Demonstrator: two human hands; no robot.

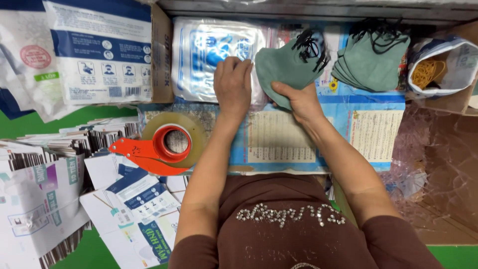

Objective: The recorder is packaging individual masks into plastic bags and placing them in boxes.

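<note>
View from above of a person in a brown top working at a cluttered surface [279, 144] covered with printed blue and cream sheets.

The left hand [232, 87] lies palm down, fingers loosely bent, on a stack of clear plastic bags [209, 55] with blue print; it presses on the stack's right edge and grips nothing that can be seen.

The right hand [298, 102] is closed on the lower edge of a small bundle of grey-green face masks [286, 62], thumb on top. The bundle sits just right of the plastic bags, near the back of the surface, tilted, with its black ear loops [311, 45] bunched at the upper end.

A second pile of the same masks [368, 62] lies fanned out further right, apart from the held bundle. Beyond it, at the right edge, an open bag holds yellow rubber bands [425, 72].

In front of the left forearm sits a roll of clear packing tape [191, 130] in a red-orange dispenser [142, 152].

To the left is an open cardboard box [162, 50] holding white and blue packages [99, 50]. Flat printed cartons [45, 194] are heaped at lower left on a green floor or mat [94, 254]. Crumpled clear plastic film [428, 149] lies at the right.
</note>
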